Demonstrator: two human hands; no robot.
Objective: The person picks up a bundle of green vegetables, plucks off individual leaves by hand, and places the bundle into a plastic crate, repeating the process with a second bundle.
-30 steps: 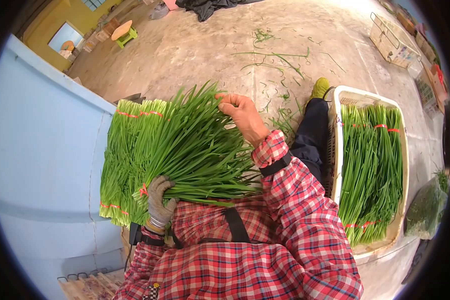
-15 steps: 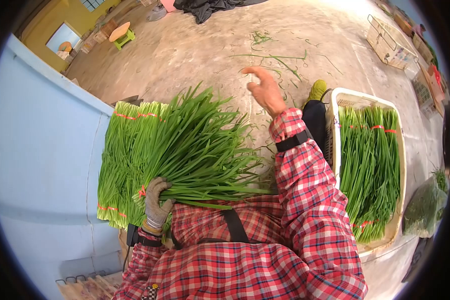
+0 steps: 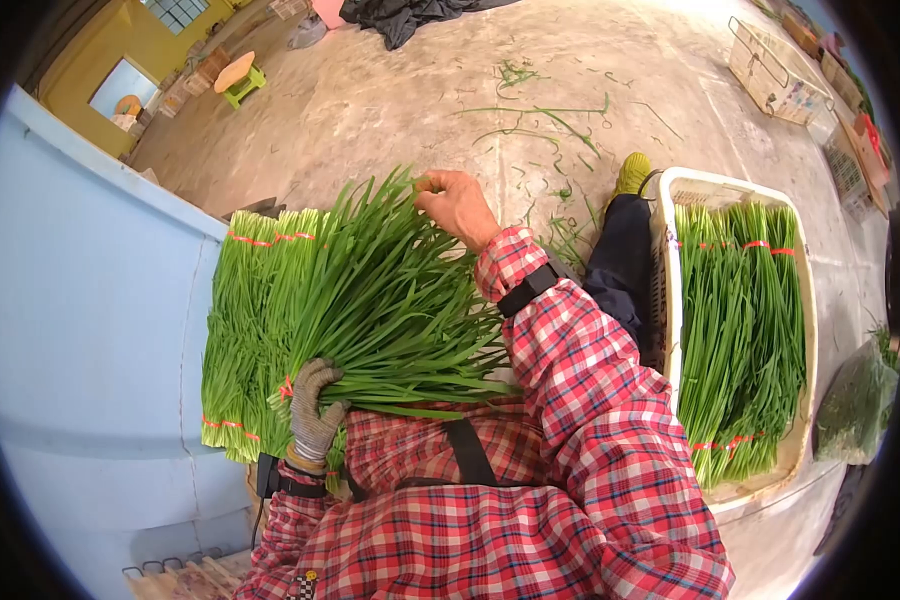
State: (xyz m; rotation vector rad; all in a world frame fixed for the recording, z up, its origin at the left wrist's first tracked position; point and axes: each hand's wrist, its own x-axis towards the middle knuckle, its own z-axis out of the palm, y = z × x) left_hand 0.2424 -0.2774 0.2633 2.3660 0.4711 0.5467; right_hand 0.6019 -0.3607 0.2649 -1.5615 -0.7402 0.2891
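Note:
My left hand (image 3: 316, 408), in a grey knit glove, is closed around the banded lower end of a bunch of garlic chives (image 3: 400, 300). A red tie shows beside its fingers, and the long green leaves fan out to the upper right across my lap. My right hand (image 3: 457, 207), bare, is at the far leaf tips of this bunch, thumb and forefinger pinched together on a leaf tip, too small to make out clearly. Left of the fan lie stacked chive bunches (image 3: 248, 330) with red ties at both ends.
A white plastic crate (image 3: 670, 260) on my right holds several tied chive bunches (image 3: 740, 330). A blue wall (image 3: 90, 320) stands at left. Loose leaf scraps (image 3: 560, 125) litter the concrete floor. A plastic bag of greens (image 3: 852, 405) sits at far right, another crate (image 3: 770, 75) farther back.
My right hand has moved left and slightly down, from over the floor to the leaf tips, and its fingers have closed. My left hand keeps its hold on the bunch.

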